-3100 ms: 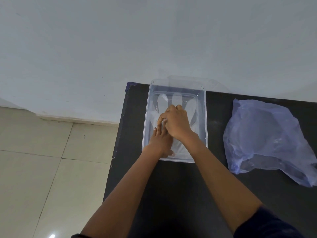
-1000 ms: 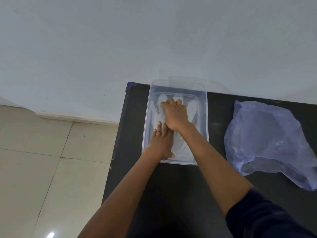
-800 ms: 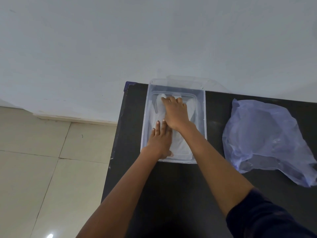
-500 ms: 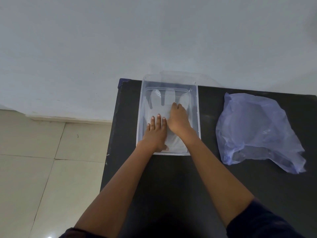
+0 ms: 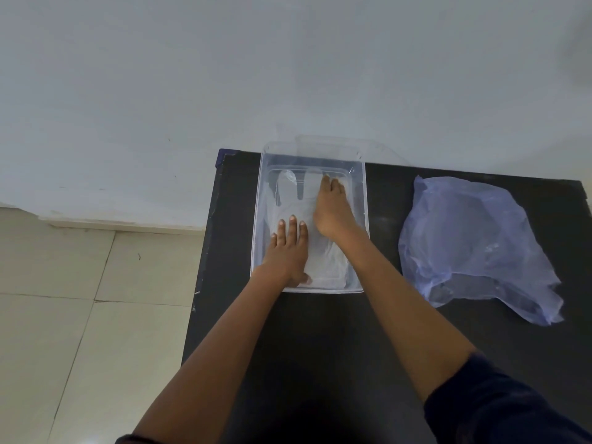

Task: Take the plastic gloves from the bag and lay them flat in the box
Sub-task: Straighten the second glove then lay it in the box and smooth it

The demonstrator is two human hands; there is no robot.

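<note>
Beside box (image 5: 260,219) (both hands inside): bag (image 5: 474,238).

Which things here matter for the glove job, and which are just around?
Belong to the job:
plastic glove, flat in the box
clear box
blue bag, right of the box
left hand and right hand, pressing the glove

Just around:
black table
tiled floor
white wall

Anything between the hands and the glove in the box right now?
Nothing visible. The left hand and right hand both lie flat directly on the plastic glove inside the clear box. The bag sits apart, to the right.
</note>
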